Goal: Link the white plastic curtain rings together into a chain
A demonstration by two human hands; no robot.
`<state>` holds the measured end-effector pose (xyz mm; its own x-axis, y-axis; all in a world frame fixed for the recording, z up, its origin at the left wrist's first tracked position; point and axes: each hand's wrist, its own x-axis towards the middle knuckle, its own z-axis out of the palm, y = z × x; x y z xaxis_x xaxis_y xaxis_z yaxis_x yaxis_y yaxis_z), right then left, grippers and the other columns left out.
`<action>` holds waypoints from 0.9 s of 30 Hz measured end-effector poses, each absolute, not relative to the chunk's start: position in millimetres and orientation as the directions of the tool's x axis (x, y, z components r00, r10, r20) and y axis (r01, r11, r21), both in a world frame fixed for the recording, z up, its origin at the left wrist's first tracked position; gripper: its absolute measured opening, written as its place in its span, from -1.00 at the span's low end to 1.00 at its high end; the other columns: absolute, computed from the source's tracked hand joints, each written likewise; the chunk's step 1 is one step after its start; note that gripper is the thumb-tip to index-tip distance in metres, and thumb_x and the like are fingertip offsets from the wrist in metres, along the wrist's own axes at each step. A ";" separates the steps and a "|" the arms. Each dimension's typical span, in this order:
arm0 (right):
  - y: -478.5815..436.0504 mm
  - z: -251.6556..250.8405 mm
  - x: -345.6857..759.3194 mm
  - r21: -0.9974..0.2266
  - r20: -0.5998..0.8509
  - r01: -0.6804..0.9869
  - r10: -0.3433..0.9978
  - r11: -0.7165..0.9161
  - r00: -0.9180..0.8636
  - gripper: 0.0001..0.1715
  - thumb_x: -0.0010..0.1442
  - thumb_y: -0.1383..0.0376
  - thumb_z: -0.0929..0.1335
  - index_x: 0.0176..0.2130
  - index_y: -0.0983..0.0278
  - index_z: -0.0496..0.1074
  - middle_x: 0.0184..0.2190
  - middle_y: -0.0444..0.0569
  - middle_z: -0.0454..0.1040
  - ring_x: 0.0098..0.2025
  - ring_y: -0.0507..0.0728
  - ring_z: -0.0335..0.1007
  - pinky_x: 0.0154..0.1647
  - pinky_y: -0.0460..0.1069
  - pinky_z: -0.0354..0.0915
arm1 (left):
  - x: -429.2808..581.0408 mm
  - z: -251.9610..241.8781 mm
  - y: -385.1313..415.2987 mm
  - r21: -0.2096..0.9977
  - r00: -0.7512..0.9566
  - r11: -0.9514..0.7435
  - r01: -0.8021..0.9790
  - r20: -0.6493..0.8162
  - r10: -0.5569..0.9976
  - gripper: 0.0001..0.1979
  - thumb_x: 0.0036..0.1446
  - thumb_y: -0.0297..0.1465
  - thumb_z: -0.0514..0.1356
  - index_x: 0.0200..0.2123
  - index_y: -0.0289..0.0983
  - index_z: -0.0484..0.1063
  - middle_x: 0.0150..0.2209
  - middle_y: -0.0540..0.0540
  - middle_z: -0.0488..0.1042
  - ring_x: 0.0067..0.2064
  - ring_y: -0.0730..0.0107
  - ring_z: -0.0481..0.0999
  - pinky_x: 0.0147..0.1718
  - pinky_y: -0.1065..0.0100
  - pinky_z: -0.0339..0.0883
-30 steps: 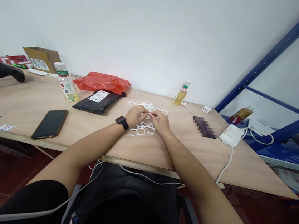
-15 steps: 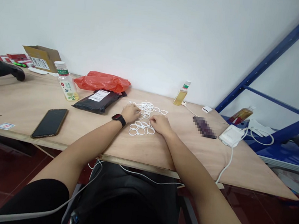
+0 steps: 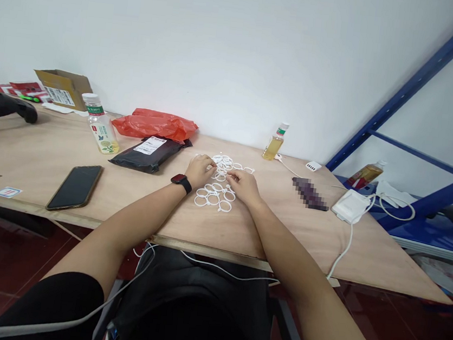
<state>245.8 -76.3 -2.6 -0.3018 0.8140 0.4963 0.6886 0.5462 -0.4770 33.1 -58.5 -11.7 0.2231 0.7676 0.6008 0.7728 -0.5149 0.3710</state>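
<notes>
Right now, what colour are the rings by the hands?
The rings are white, best seen in the head view.

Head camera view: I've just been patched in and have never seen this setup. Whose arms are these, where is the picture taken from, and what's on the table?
There is no machine here: a person works with two bare hands. The one camera sits on that person's head, looking forward and down, so the arms reach in from below. The left hand, with a watch on its wrist, touches a loose pile of white rings. The right hand rests its fingers on a nearer bunch of rings. Whether either grip is closed on a ring is too small to tell. Also on the wooden table are a phone, a black parcel, a red bag and a bottle.
</notes>
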 end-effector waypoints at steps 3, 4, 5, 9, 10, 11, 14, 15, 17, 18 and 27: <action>-78.7 -1.1 243.6 -0.503 0.538 0.624 0.781 0.598 -0.315 -0.79 0.21 0.24 0.38 -0.17 0.17 0.60 -0.28 -0.06 0.63 -0.26 0.13 0.50 -0.18 0.02 0.34 | 39.9 -8.0 -64.8 0.404 0.243 -0.590 0.699 0.642 0.727 -0.87 0.20 -0.37 0.16 -0.31 -0.23 0.52 -0.22 -0.12 0.53 -0.12 0.20 0.45 -0.01 0.13 0.29; -79.9 -0.3 242.9 -0.507 0.550 0.607 0.772 0.612 -0.318 -0.79 0.21 0.24 0.37 -0.18 0.17 0.60 -0.27 -0.06 0.63 -0.25 0.13 0.51 -0.18 0.01 0.34 | 42.3 -7.6 -66.6 0.411 0.244 -0.596 0.690 0.643 0.726 -0.87 0.20 -0.37 0.16 -0.31 -0.23 0.51 -0.23 -0.12 0.53 -0.13 0.20 0.46 -0.03 0.15 0.30; -81.3 0.6 242.2 -0.513 0.560 0.594 0.766 0.620 -0.315 -0.79 0.21 0.24 0.37 -0.18 0.18 0.60 -0.28 -0.07 0.63 -0.25 0.13 0.51 -0.18 0.01 0.34 | 44.5 -7.7 -68.0 0.417 0.243 -0.594 0.688 0.639 0.730 -0.87 0.20 -0.37 0.17 -0.31 -0.24 0.51 -0.24 -0.12 0.53 -0.13 0.21 0.46 -0.04 0.15 0.30; -86.3 3.5 239.0 -0.532 0.585 0.574 0.760 0.622 -0.282 -0.80 0.18 0.23 0.39 -0.19 0.20 0.59 -0.34 -0.07 0.61 -0.33 0.10 0.48 -0.22 -0.01 0.34 | 49.5 -9.9 -70.1 0.419 0.238 -0.580 0.698 0.628 0.741 -0.87 0.19 -0.37 0.16 -0.32 -0.24 0.51 -0.24 -0.11 0.54 -0.14 0.20 0.46 -0.04 0.14 0.31; -87.2 4.0 238.1 -0.529 0.588 0.574 0.757 0.625 -0.283 -0.81 0.17 0.23 0.39 -0.21 0.20 0.59 -0.35 -0.07 0.60 -0.33 0.10 0.48 -0.22 -0.01 0.34 | 49.9 -10.5 -70.0 0.416 0.243 -0.585 0.697 0.630 0.738 -0.87 0.19 -0.38 0.16 -0.32 -0.24 0.51 -0.24 -0.11 0.54 -0.14 0.20 0.46 -0.04 0.14 0.31; -87.9 4.3 237.3 -0.527 0.590 0.573 0.755 0.628 -0.285 -0.82 0.17 0.24 0.39 -0.23 0.20 0.59 -0.35 -0.08 0.60 -0.32 0.10 0.48 -0.22 -0.01 0.33 | 49.9 -10.9 -69.8 0.411 0.252 -0.593 0.692 0.632 0.733 -0.87 0.19 -0.39 0.16 -0.32 -0.24 0.52 -0.24 -0.12 0.54 -0.14 0.20 0.46 -0.04 0.14 0.32; -89.3 4.8 236.0 -0.542 0.593 0.571 0.762 0.617 -0.260 -0.84 0.16 0.26 0.37 -0.28 0.21 0.58 -0.38 -0.09 0.59 -0.34 0.10 0.46 -0.25 -0.02 0.33 | 49.7 -10.4 -70.5 0.403 0.286 -0.637 0.657 0.649 0.705 -0.86 0.20 -0.38 0.16 -0.28 -0.24 0.54 -0.23 -0.13 0.54 -0.12 0.22 0.47 -0.03 0.14 0.32; -89.4 5.0 236.0 -0.553 0.594 0.571 0.768 0.606 -0.240 -0.84 0.15 0.27 0.36 -0.29 0.21 0.57 -0.39 -0.09 0.58 -0.36 0.09 0.46 -0.26 -0.02 0.33 | 49.7 -9.5 -71.3 0.402 0.296 -0.658 0.637 0.660 0.690 -0.85 0.21 -0.38 0.16 -0.26 -0.24 0.55 -0.22 -0.13 0.54 -0.12 0.23 0.48 -0.03 0.14 0.32; -89.2 5.1 236.7 -0.574 0.593 0.572 0.779 0.586 -0.203 -0.85 0.13 0.28 0.36 -0.32 0.21 0.56 -0.41 -0.10 0.58 -0.38 0.09 0.45 -0.28 -0.03 0.33 | 50.2 -7.1 -73.7 0.396 0.318 -0.706 0.587 0.689 0.651 -0.83 0.22 -0.35 0.17 -0.22 -0.24 0.55 -0.22 -0.12 0.54 -0.13 0.24 0.48 -0.03 0.15 0.33; -88.9 5.1 237.3 -0.583 0.592 0.572 0.784 0.577 -0.187 -0.85 0.12 0.28 0.35 -0.33 0.21 0.56 -0.41 -0.10 0.57 -0.37 0.09 0.45 -0.28 -0.03 0.33 | 50.6 -5.8 -75.0 0.390 0.329 -0.729 0.563 0.703 0.630 -0.83 0.23 -0.34 0.17 -0.21 -0.24 0.56 -0.23 -0.12 0.54 -0.13 0.25 0.48 -0.04 0.16 0.33; -89.0 6.2 240.6 -0.562 0.578 0.568 0.777 0.601 -0.251 -0.83 0.19 0.26 0.33 -0.30 0.22 0.54 -0.38 -0.07 0.58 -0.33 0.10 0.45 -0.26 -0.02 0.31 | 48.7 0.9 -77.6 0.397 0.395 -0.775 0.492 0.692 0.605 -0.78 0.29 -0.29 0.13 -0.30 -0.23 0.54 -0.28 -0.12 0.54 -0.18 0.29 0.49 -0.07 0.20 0.34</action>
<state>240.6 -89.0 6.2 -0.2505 0.7767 0.5780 0.5682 0.6013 -0.5618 48.7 -77.6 0.9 0.3946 0.6047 0.6919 0.4921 -0.7750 0.3967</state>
